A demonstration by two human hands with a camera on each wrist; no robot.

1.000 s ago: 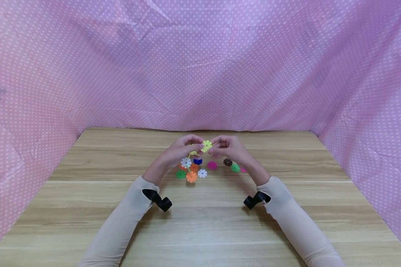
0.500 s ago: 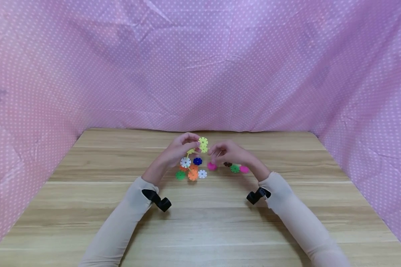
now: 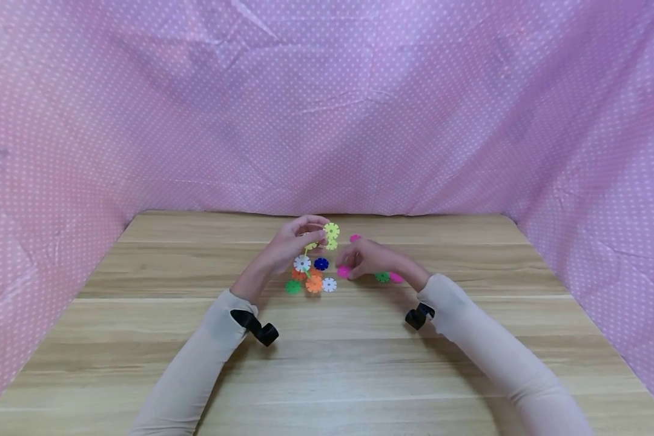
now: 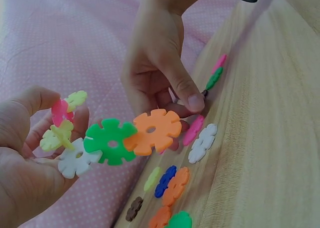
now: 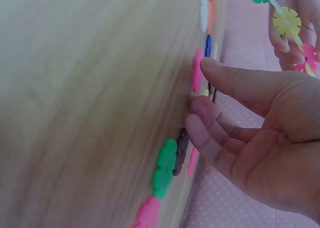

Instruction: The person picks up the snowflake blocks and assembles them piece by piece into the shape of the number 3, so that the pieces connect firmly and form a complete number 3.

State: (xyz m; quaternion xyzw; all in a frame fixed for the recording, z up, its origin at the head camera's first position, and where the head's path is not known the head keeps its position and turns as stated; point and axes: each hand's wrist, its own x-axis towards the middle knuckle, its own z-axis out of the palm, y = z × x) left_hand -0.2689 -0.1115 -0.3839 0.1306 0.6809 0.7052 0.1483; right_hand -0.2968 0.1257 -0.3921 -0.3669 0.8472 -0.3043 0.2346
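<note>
My left hand holds up a chain of slotted plastic snowflake discs, pinched at its yellow and pink end. In the left wrist view the chain runs from a small yellow disc through a pink disc, another yellow one and a white disc to a green disc and an orange disc. Low over the table, my right hand is at a loose pink disc. Its thumb tip overlaps the disc's edge in the right wrist view, with thumb and fingers apart.
Below the chain lie a blue disc, a white disc and several orange and green ones. By the right wrist are a green disc, a brown disc and a pink one. A polka-dot cloth hangs behind the table.
My right hand has left the yellow discs, moving down to the loose pink disc on the table. The left hand keeps the chain, and the newly joined yellow disc stands up at its top.
</note>
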